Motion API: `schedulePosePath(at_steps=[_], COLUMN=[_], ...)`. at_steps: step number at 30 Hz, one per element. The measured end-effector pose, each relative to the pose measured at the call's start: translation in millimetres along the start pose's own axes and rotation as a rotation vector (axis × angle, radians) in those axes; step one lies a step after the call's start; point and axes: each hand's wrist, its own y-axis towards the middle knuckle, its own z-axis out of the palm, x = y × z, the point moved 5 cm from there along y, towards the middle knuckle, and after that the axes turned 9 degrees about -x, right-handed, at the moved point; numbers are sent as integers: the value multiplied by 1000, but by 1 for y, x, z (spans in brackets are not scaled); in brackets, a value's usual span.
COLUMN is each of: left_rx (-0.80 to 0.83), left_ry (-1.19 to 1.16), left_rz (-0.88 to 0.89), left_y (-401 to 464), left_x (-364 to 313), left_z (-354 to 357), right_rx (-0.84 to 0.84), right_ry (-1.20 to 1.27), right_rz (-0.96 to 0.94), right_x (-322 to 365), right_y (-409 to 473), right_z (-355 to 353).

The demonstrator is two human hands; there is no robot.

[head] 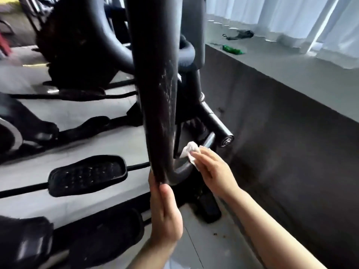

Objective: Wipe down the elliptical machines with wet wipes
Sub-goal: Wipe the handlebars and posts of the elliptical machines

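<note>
We see the right hand (pixel 211 169) press a crumpled white wipe (pixel 189 151) on a shiny bent bar (pixel 186 166) of the black machine. The left hand (pixel 165 210) holds the big black post (pixel 159 94) near its bottom. A black foot pedal (pixel 87 174) sits to the left.

Daylight through curtains (pixel 291 20) upper right; edges warped, blurred.
</note>
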Motion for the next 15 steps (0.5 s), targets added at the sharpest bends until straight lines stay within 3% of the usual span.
schedulePosePath(at_steps=[3,6,11,15], left_rx=[-107,-139,-177,-267], left_ry=[96,106,262,559], left_rz=[-5,20,6,263], left_y=[-9,-22,-47,-48], left_x=[0,-7,0,-17], left_z=[1,7,5,-5], right_rx=[36,44,32,65], right_ry=[-304,-399,-107,245], right_rz=[-168,-140,-106,-25], right_x=[-46,-76,-34,23], right_y=[25,40,16,-17], right_z=[-8,-16,-8,-6])
